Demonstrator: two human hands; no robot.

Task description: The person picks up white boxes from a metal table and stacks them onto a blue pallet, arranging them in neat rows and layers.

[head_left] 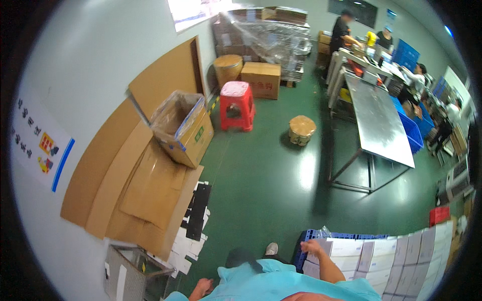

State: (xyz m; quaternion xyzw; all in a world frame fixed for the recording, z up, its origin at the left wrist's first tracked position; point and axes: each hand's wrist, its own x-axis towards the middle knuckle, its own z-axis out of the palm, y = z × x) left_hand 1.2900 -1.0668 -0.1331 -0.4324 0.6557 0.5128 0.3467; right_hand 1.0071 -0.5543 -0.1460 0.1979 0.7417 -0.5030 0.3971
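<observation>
At the lower edge, my left hand [203, 287] hangs beside my turquoise top [266, 281], its fingers loosely curled with nothing visible in them. My right hand [312, 246] is held out above the near left corner of a stack of white boxes [346, 251], fingers curled in and no object showing. Whether it touches a box I cannot tell. Under the stack, a blue plastic pallet [299, 255] sticks out along the left and far sides. A scrap of clear plastic film [324, 232] lies at its far edge.
Flattened cardboard [150, 190], a lined carton [193, 135] and a metal-framed bin [118, 271] line the left wall. Ahead stand a red stool [237, 108], a low round stool [302, 129] and a steel table [381, 120]. Several people work at the far right, one a person in black [340, 35].
</observation>
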